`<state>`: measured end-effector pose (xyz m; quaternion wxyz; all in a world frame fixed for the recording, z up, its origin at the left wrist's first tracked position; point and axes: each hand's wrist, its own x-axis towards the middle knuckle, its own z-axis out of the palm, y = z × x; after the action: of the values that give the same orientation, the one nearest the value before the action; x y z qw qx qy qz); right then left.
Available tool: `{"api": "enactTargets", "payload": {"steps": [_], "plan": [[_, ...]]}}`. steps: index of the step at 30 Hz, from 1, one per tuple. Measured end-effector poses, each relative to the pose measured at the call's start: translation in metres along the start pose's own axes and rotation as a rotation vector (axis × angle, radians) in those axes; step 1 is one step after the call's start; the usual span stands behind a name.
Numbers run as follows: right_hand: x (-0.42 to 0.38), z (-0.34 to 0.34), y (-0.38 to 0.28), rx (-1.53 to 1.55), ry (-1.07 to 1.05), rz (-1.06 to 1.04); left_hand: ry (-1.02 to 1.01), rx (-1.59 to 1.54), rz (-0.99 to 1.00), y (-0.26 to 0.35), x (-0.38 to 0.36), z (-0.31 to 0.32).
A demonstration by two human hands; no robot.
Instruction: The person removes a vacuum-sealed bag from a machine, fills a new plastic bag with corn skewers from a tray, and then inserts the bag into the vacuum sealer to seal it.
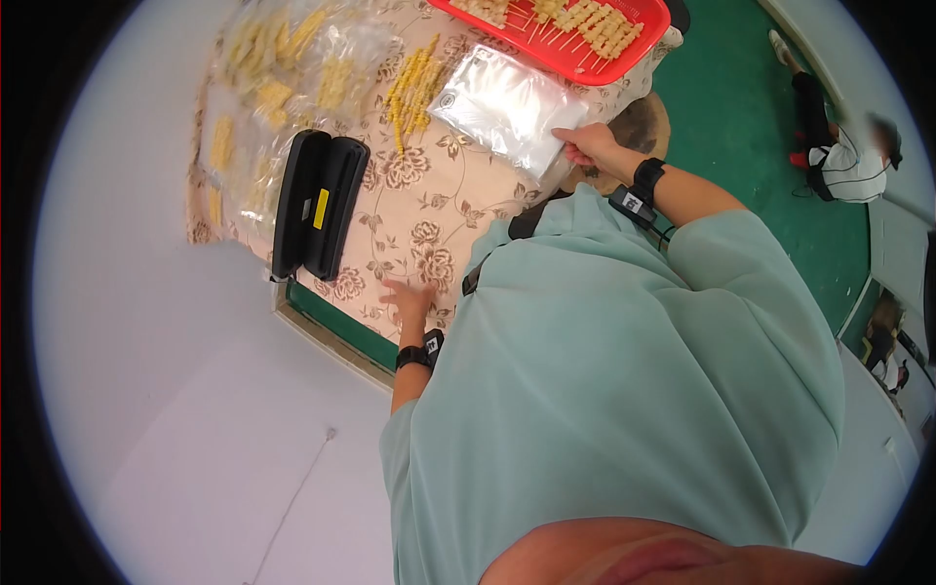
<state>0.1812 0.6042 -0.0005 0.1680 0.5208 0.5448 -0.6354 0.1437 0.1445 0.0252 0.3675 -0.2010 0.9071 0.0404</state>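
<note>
My right hand [589, 146] is at the near corner of a stack of clear plastic bags [507, 107], its fingers closed on the edge. Over the flowered tablecloth [419, 219], my left hand [409, 298] holds nothing, with its fingers apart. Beyond it, to the left, lies a long black hinged device [320, 205] with its lid up and a yellow label inside. Yellow skewers [413, 90] are piled on the cloth beside the bag stack.
A red tray [585, 74] at the top holds several skewers of pale pieces. Filled clear bags [283, 78] cover the table's far left. A round wooden stump [648, 127] stands by the table. Another person [848, 161] is at the right on the green floor.
</note>
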Motion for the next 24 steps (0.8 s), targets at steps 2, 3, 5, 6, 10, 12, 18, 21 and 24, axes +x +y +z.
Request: {"api": "enactTargets", "payload": {"steps": [2, 3, 5, 6, 10, 12, 18, 21, 24], "plan": [[0.001, 0.003, 0.002, 0.01, 0.02, -0.024, 0.004, -0.006, -0.01, 0.001, 0.001, 0.001], [0.0, 0.005, 0.002, 0.006, 0.024, -0.032, 0.007, -0.007, -0.02, 0.002, 0.0, 0.001], [0.0, 0.008, 0.002, -0.001, 0.031, -0.043, 0.002, -0.014, -0.022, 0.002, -0.001, 0.0], [0.001, 0.01, 0.003, 0.008, 0.044, -0.043, -0.001, -0.016, -0.025, 0.004, -0.003, -0.002], [0.006, 0.01, 0.012, 0.102, 0.007, -0.062, -0.021, -0.012, -0.034, 0.007, -0.007, -0.005], [0.006, 0.008, 0.016, 0.133, 0.003, -0.083, 0.012, -0.017, -0.023, 0.001, 0.001, 0.001], [-0.008, 0.001, 0.019, 0.234, -0.038, -0.084, 0.001, -0.044, -0.01, -0.001, 0.002, 0.001], [-0.013, -0.006, 0.017, 0.324, -0.092, -0.064, 0.005, -0.017, -0.011, 0.0, 0.001, 0.001], [-0.022, -0.013, 0.019, 0.392, -0.063, -0.125, 0.019, -0.024, 0.019, -0.005, 0.006, 0.006]]}}
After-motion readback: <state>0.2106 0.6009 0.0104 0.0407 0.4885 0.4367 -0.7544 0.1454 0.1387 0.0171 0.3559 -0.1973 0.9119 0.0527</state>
